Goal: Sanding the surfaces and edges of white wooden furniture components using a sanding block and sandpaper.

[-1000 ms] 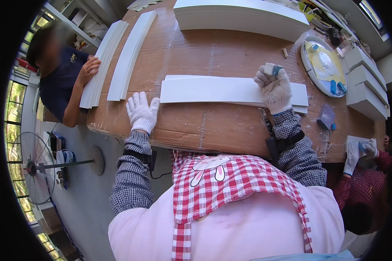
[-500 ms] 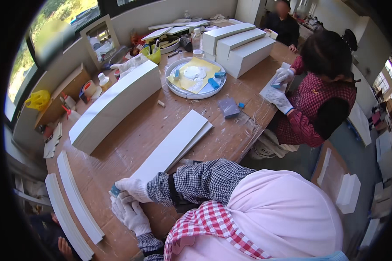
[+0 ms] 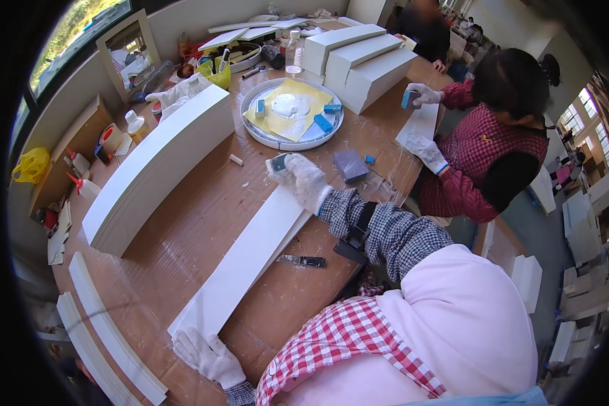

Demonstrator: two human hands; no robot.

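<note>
A long white board (image 3: 247, 254) lies slanting across the wooden table, with another white board showing beneath its right edge. In my gloved right hand (image 3: 304, 183) is a small blue-green sanding block (image 3: 278, 163), held at the board's far end. My left hand (image 3: 206, 355), also gloved, lies flat over the near end of the board with its fingers stretched out. To the right of the board rests a flat tool with a black handle (image 3: 312, 262).
Behind the board stands a round white tray (image 3: 250, 130) with yellow paper, white powder and blue blocks. A curved white stack (image 3: 159, 166) is at left, white blocks (image 3: 365, 74) at the back. At right, a co-worker (image 3: 497, 142) holds a blue block over a white piece.
My right hand has moved with the sanding block from the board's near end to its far end. My left hand stays at the near end. The co-worker's block has lifted.
</note>
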